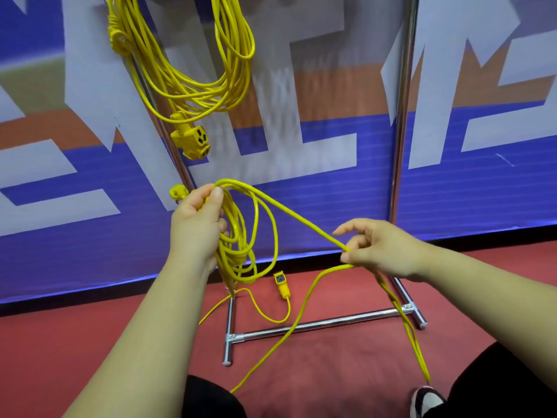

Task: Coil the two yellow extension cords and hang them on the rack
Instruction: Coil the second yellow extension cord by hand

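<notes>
**One cord hanging, the other half coiled in hand**

Nearest the camera, a shoe [425, 401] and dark trouser legs are showing at the bottom edge, on the red floor [90, 342]. Loose lengths of the second cord [233, 251] are trailing over that floor and crossing the base bar of the rack [331, 321]. Its socket end [281, 285] is lying on the floor just beyond the bar.

Above, the right hand [382, 248] is pinching a single strand between thumb and curled fingers, the forefinger sticking out loosely. That strand is running up and leftward to the left hand [196, 227], whose fingers are curling round the top of several gathered loops. The loops are dangling below it in front of the rack's left upright, and a yellow plug [178, 193] is poking out beside the knuckles.

Farther back and higher, the first cord [196, 96] is hanging from the rack as a finished coil, its socket block [193, 140] drooping beneath. Behind everything, a blue, white and orange banner [482, 191] is covering the wall.
</notes>
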